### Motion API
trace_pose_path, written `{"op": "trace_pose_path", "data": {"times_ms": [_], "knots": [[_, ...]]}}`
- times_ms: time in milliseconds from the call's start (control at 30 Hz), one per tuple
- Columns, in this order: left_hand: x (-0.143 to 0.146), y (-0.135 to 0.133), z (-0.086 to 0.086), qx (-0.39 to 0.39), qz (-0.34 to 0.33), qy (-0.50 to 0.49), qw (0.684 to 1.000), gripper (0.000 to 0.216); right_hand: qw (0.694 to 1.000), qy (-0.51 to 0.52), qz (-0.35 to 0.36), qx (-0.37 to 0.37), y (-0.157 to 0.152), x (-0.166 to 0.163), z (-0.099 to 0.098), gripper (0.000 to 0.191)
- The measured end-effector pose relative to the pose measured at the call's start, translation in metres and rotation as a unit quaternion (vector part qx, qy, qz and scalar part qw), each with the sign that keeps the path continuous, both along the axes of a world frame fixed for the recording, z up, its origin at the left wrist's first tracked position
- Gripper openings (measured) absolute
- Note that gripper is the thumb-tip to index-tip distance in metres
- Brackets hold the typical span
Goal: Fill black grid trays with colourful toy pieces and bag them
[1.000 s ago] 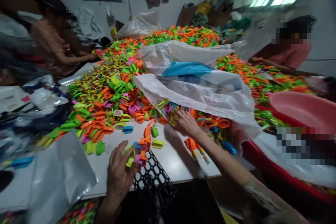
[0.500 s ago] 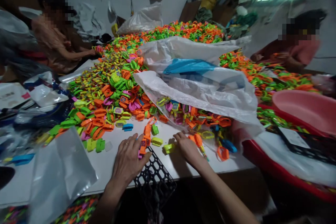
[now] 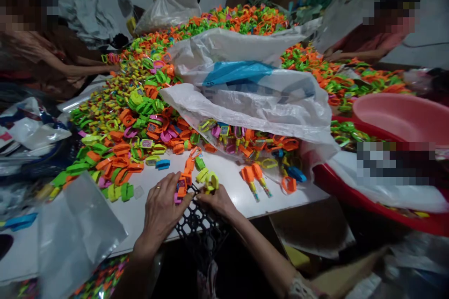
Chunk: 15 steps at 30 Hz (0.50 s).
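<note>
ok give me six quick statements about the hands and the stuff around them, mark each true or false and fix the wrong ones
1. A ring shows on the left hand. True.
2. The right hand is at a blue piece. False: the right hand is at a yellow piece.
3. Part of the black grid reaches past the table's near edge. True.
4. The pink basin is on the left. False: the pink basin is on the right.
5. A white sheet covers part of the heap. True.
6. The sheet's coloured patch is red. False: the patch is blue.
</note>
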<state>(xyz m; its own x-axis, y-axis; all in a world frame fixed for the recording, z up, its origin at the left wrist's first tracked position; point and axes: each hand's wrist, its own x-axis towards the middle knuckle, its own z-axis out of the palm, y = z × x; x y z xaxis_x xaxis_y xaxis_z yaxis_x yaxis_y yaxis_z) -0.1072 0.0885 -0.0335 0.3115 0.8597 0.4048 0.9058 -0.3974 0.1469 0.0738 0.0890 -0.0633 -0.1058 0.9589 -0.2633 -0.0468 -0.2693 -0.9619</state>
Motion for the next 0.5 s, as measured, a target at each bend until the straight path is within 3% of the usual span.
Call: {"op": "trace_pose_path", "data": {"times_ms": [133,267,367,500], "knots": [[-0.003,0.005,0.018,-0.020,-0.024,-0.009,0.999,0.059,0.999,-0.013,-0.033,0.003,-0.002,0.000,-0.006,0.030],[0.002,0.020,0.035,-0.035,-0.093,0.008,0.995,0.064,0.999,0.026,0.035,-0.010,-0.002,-0.004,-0.003,0.023],[0.006,0.028,0.032,-0.109,-0.153,0.038,0.981,0.068,0.999,0.026,0.034,0.005,-0.002,-0.014,-0.012,0.013],[0.005,0.030,0.018,-0.149,-0.158,0.029,0.976,0.068,0.995,-0.064,0.004,0.076,-0.002,-0.027,-0.028,0.005]]}}
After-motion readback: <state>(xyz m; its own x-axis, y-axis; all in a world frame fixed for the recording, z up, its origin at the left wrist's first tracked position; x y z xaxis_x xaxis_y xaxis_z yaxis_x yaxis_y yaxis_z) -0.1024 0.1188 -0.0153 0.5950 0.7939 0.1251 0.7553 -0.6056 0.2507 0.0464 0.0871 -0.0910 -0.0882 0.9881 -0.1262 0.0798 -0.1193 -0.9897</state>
